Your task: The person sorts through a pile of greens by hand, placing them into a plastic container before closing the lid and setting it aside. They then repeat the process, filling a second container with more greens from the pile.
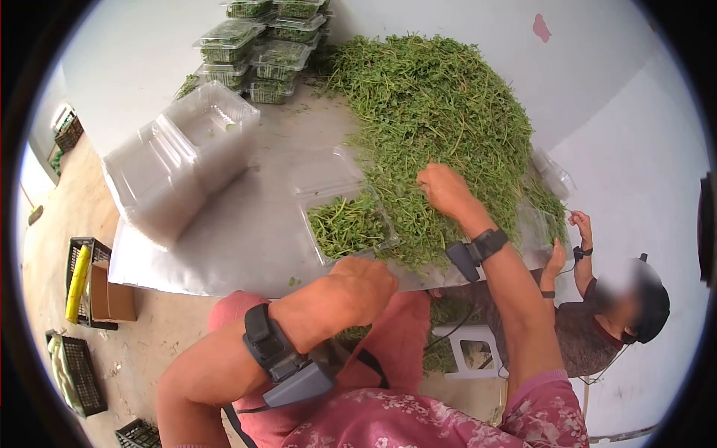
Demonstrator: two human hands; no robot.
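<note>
An open clear plastic clamshell box (302,205) rests near the table's front edge, its base filled with leafy green sprigs (347,222) and its lid folded back. My left hand (364,287) is closed just in front of the box; whatever its curled fingers hold is hidden. To the right of the box, my right hand (448,193) is over the large heap of greens (448,104), its bent fingers pinched on some of the stems. Both my wrists wear dark straps with grey devices.
Nested open clamshells (160,172) stand at the left of the silvery tabletop (269,239). Filled boxes (280,60) are piled behind. A co-worker (597,321) has both hands by the heap's right side. Black crates (78,373) sit on the floor at left.
</note>
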